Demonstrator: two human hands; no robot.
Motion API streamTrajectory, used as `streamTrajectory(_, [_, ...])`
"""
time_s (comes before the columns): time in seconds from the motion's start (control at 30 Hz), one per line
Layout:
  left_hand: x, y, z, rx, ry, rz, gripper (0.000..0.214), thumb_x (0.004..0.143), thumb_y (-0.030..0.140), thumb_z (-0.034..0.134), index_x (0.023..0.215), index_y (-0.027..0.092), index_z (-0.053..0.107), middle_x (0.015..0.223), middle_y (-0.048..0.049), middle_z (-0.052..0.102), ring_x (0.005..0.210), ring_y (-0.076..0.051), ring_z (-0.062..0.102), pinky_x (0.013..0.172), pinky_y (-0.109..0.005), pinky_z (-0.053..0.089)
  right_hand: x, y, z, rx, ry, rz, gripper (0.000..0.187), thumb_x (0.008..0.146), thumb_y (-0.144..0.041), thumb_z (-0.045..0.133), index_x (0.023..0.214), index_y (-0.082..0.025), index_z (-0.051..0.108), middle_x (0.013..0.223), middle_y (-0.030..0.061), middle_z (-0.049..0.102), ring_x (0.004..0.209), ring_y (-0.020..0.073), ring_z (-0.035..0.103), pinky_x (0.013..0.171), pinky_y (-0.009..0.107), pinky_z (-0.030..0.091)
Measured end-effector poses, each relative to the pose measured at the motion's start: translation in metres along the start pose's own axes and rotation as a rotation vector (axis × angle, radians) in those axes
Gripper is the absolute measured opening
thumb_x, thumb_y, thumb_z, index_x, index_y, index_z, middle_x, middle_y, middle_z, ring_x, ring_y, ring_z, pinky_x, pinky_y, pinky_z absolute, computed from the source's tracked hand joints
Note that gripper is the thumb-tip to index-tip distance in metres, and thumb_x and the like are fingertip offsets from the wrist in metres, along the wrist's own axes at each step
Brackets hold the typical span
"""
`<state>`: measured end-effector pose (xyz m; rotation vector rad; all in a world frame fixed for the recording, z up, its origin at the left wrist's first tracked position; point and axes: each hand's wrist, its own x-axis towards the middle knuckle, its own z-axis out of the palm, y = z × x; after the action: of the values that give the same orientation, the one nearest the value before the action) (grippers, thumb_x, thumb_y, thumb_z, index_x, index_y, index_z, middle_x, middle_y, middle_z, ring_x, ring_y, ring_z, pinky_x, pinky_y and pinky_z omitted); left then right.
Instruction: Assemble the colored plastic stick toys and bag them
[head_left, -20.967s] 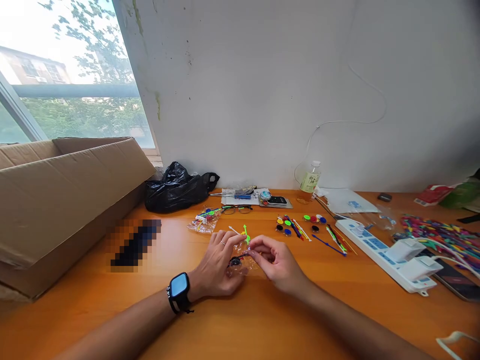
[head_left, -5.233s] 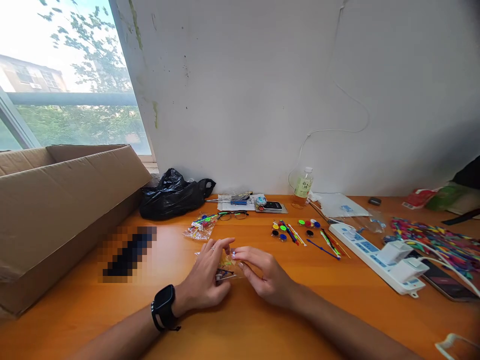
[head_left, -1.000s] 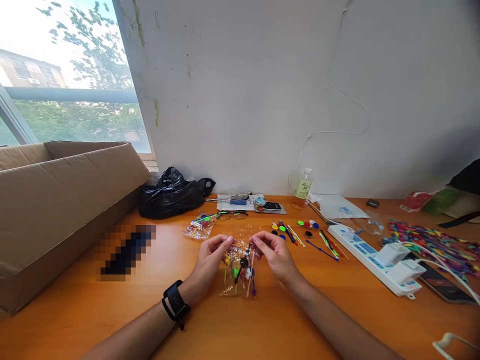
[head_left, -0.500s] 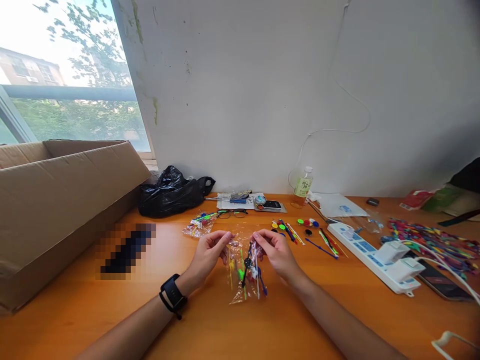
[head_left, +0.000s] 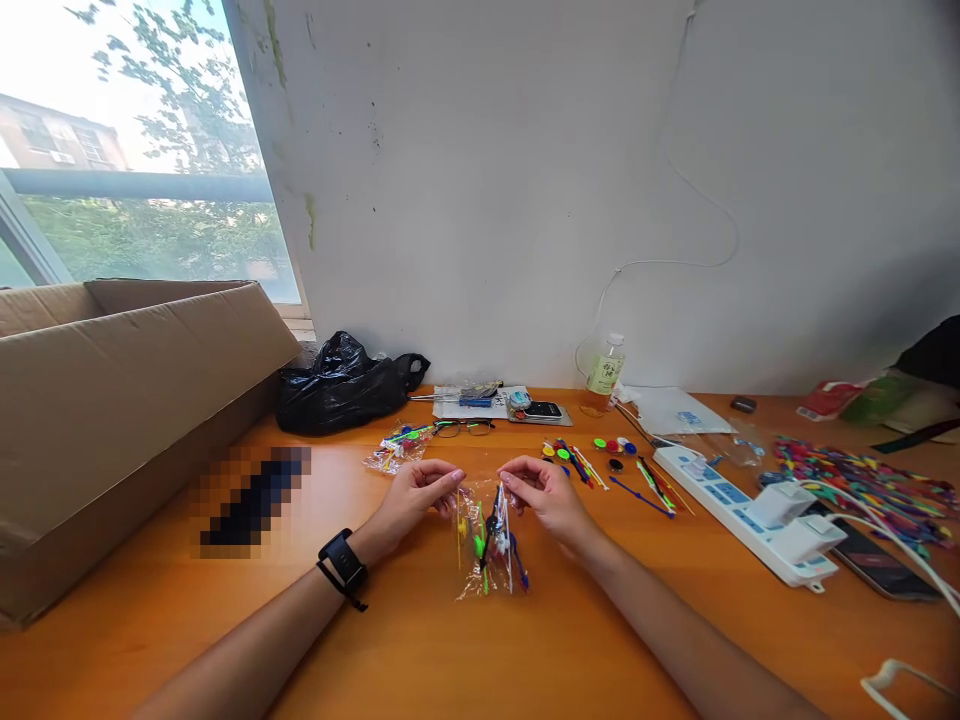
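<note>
Between the left hand [head_left: 411,497] and the right hand [head_left: 551,497], both pinching its upper edge, is a clear, crinkled plastic-film bag [head_left: 469,545] containing slender multicoloured plastic pieces [head_left: 479,546]. Expect light, soft, slippery film around stiffer contents; grip the top corners.

A wooden surface [head_left: 420,660] runs up to a scuffed white wall [head_left: 487,200]. At far left, an open cardboard box [head_left: 135,390] stands below a window [head_left: 172,185] showing leafy branches. Beside the box slumps a black plastic bag [head_left: 345,390]. Eyeglasses [head_left: 475,428] lie near the back, left of a clear bottle [head_left: 605,372] with a pale green label. On the right, a white power strip [head_left: 720,497] holds two chunky white chargers [head_left: 776,507], with a dark phone [head_left: 885,570] lying just beyond it.
</note>
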<state>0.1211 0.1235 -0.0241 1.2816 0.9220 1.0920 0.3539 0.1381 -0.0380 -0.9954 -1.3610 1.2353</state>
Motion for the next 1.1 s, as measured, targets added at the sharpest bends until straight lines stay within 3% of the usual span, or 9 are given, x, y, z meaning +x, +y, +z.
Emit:
streamTrajectory(0.13, [0.001, -0.001, -0.004, 0.016, -0.017, -0.024, 0.036, 0.072, 0.044, 0.094, 0.085, 0.013, 0.080, 0.077, -0.0054, 0.075, 0.063, -0.012, 0.061, 0.056, -0.021, 0.048, 0.001, -0.001, -0.003, 0.016, -0.043, 0.045, 0.041, 0.072, -0.051, 0.091, 0.089, -0.016, 0.077, 0.069, -0.0020, 0.067, 0.058, 0.0109, 0.056, 0.058, 0.025, 0.046])
streamTrajectory(0.27, [0.002, 0.000, -0.007, 0.043, -0.037, -0.018, 0.033, 0.073, 0.044, 0.093, 0.082, 0.013, 0.081, 0.074, -0.0051, 0.074, 0.061, -0.012, 0.060, 0.057, -0.022, 0.049, 0.001, -0.003, -0.006, 0.055, -0.075, 0.104, 0.039, 0.067, -0.043, 0.093, 0.095, -0.018, 0.081, 0.074, -0.0009, 0.070, 0.065, 0.0119, 0.059, 0.063, 0.025, 0.048])
streamTrajectory(0.37, [0.003, 0.002, -0.011, 0.045, -0.067, -0.025, 0.032, 0.074, 0.043, 0.092, 0.082, 0.013, 0.082, 0.076, -0.0062, 0.076, 0.063, -0.014, 0.063, 0.060, -0.025, 0.053, 0.002, -0.004, -0.010, 0.070, -0.064, 0.130, 0.029, 0.071, -0.038, 0.089, 0.091, -0.019, 0.084, 0.080, 0.0024, 0.074, 0.072, 0.0137, 0.063, 0.068, 0.026, 0.050])
streamTrajectory(0.5, [0.008, 0.004, -0.018, 0.074, -0.082, 0.027, 0.030, 0.070, 0.040, 0.095, 0.080, 0.014, 0.083, 0.082, -0.0095, 0.080, 0.071, -0.019, 0.070, 0.070, -0.030, 0.059, 0.007, -0.005, -0.017, 0.048, -0.107, 0.011, 0.015, 0.075, -0.030, 0.082, 0.084, -0.020, 0.085, 0.082, 0.0029, 0.073, 0.072, 0.0141, 0.062, 0.068, 0.028, 0.051])
streamTrajectory(0.67, [0.014, 0.002, -0.025, 0.103, -0.088, 0.102, 0.030, 0.071, 0.044, 0.093, 0.074, 0.015, 0.083, 0.081, -0.0106, 0.081, 0.073, -0.021, 0.072, 0.073, -0.033, 0.062, 0.012, -0.006, -0.022, -0.030, -0.205, -0.137, 0.012, 0.079, -0.030, 0.078, 0.079, -0.022, 0.086, 0.085, 0.0042, 0.071, 0.075, 0.0164, 0.063, 0.068, 0.029, 0.052])
streamTrajectory(0.8, [0.017, -0.002, -0.027, 0.102, -0.057, 0.136, 0.027, 0.068, 0.042, 0.093, 0.073, 0.017, 0.083, 0.082, -0.0101, 0.082, 0.075, -0.022, 0.074, 0.075, -0.034, 0.063, 0.012, -0.007, -0.023, -0.046, -0.196, -0.165, 0.014, 0.080, -0.027, 0.074, 0.077, -0.022, 0.086, 0.087, 0.0044, 0.070, 0.076, 0.0169, 0.063, 0.069, 0.029, 0.052])
streamTrajectory(1.1, [0.013, -0.001, -0.025, 0.056, -0.036, 0.105, 0.017, 0.076, 0.033, 0.081, 0.080, 0.016, 0.084, 0.085, -0.0105, 0.083, 0.078, -0.022, 0.075, 0.077, -0.034, 0.062, 0.010, -0.008, -0.022, -0.040, -0.204, -0.154, 0.022, 0.084, -0.029, 0.067, 0.079, -0.021, 0.087, 0.096, 0.0069, 0.067, 0.077, 0.0175, 0.063, 0.073, 0.034, 0.054])
